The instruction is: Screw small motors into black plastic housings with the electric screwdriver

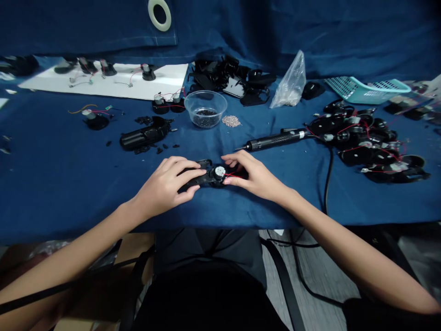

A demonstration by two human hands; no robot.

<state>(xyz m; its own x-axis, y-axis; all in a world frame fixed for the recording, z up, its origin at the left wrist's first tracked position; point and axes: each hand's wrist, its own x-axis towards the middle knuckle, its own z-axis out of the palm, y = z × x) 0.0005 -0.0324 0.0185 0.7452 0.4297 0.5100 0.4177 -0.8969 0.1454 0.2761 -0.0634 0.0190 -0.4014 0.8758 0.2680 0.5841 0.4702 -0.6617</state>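
Note:
A black plastic housing (pixel 201 177) lies on the blue cloth in front of me, with a small round motor (pixel 219 172) and red wires at its right end. My left hand (pixel 170 179) is closed over the housing's left part, fingers on top and thumb along the near edge. My right hand (pixel 250 174) curves around the motor end, thumb at the near side and fingers at the far side. Just beyond my right hand lies a black electric screwdriver (pixel 275 140), its bit pointing left.
A clear bowl (pixel 206 108) of small dark screws stands behind, beside a pile of silvery screws (pixel 231 121). Black shells (pixel 148 133) lie left; wired motor assemblies (pixel 372 138) crowd the right. Behind are a plastic bag (pixel 290 85), a teal basket (pixel 367 92) and a white board (pixel 113 85).

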